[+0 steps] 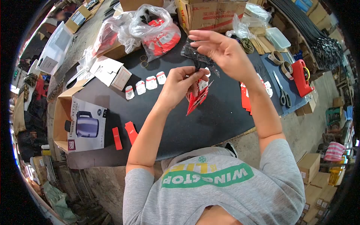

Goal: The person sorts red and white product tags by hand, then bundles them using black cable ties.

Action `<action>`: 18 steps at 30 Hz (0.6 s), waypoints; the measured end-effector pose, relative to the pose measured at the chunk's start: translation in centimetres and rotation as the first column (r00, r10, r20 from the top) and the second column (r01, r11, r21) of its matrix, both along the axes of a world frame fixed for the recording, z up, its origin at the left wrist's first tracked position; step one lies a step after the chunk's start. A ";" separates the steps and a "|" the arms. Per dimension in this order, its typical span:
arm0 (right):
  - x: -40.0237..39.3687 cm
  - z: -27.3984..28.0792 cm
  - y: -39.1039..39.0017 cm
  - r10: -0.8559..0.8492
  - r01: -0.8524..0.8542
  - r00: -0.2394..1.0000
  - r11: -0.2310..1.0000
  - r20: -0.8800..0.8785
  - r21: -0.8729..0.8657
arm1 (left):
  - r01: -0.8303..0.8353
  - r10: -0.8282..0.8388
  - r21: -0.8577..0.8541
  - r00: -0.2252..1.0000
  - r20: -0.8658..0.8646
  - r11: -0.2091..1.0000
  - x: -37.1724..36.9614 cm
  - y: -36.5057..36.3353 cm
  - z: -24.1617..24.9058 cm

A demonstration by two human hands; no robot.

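Observation:
My left hand (182,83) is closed in a pinch at the middle of the dark table. Below its fingertips hangs a bundle of red and white tags (197,98), with a thin black piece showing at the top of the pinch. My right hand (225,52) is raised just above and to the right, its fingers stretched out and apart. Behind and below those fingers lies a clear plastic bag with black contents (195,54); I cannot make out what they are. Several white-and-red tags (151,82) lie in a row left of my left hand.
On the left stand a kettle box (88,125) and a white carton (112,73), near red strips (117,138). Bags of red items (161,39) and a cardboard box (210,17) sit at the back. Scissors (283,92), tape rolls (275,57) and a red tape dispenser (301,78) are right.

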State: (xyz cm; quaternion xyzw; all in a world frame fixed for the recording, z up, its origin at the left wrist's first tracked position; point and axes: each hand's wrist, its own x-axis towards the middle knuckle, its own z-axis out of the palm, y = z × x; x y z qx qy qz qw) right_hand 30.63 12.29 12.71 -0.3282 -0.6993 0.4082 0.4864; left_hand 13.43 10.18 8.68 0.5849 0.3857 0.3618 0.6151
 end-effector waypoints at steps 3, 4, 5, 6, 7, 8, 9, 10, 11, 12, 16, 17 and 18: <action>-0.8 0.1 -1.3 0.031 -0.046 0.991 0.993 0.130 0.110 | 0.035 -0.033 0.032 0.998 -0.058 0.999 -0.2 0.4 -0.2; -0.5 -0.3 -1.2 0.030 -0.045 0.991 0.993 0.130 0.111 | 0.054 -0.051 0.035 0.996 -0.079 0.998 -0.3 0.6 -0.3; -0.2 -0.9 -0.9 0.001 -0.058 0.973 0.968 0.229 0.242 | 0.055 -0.052 0.037 0.995 -0.080 0.998 -0.3 0.6 -0.1; -0.1 -0.9 -0.8 -0.041 -0.085 0.946 0.926 0.321 0.368 | 0.050 -0.049 0.033 0.998 -0.038 0.998 -0.2 0.5 0.2; -0.2 -0.9 -0.7 -0.069 -0.007 0.978 0.931 0.196 0.366 | 0.046 -0.047 0.027 0.999 0.004 0.999 -0.2 0.4 0.5; -0.2 -0.5 -0.8 -0.069 -0.007 0.978 0.930 0.195 0.366 | 0.046 -0.046 0.028 0.999 0.003 0.999 -0.1 0.4 0.6; -0.4 0.6 -1.4 -0.115 0.085 0.991 0.930 0.063 0.359 | 0.034 -0.034 0.004 0.999 0.037 0.999 0.1 0.3 0.6; -0.5 1.2 -1.8 -0.162 0.176 0.984 0.925 -0.070 0.337 | 0.023 -0.021 -0.021 0.997 0.072 1.000 0.2 0.2 0.6; -0.4 1.1 -1.9 -0.160 0.179 0.983 0.945 -0.091 0.272 | 0.023 -0.022 -0.022 0.997 0.072 0.999 0.2 0.2 0.5; -0.3 0.7 -1.7 -0.162 0.181 0.983 0.945 -0.091 0.271 | 0.060 -0.060 0.003 0.996 0.063 0.998 0.2 0.3 0.3; 0.0 0.0 -1.1 -0.110 0.102 0.994 0.966 0.022 0.237 | 0.106 -0.106 0.035 0.994 0.004 0.994 0.5 0.3 0.6; 0.3 0.2 -1.2 -0.120 0.098 0.989 0.972 0.091 0.215 | 0.103 -0.104 0.035 0.995 0.004 0.994 0.5 0.2 0.6; 0.5 0.3 -1.2 -0.127 0.096 0.979 0.977 0.159 0.191 | 0.109 -0.109 0.031 0.994 -0.003 0.994 0.6 0.1 0.7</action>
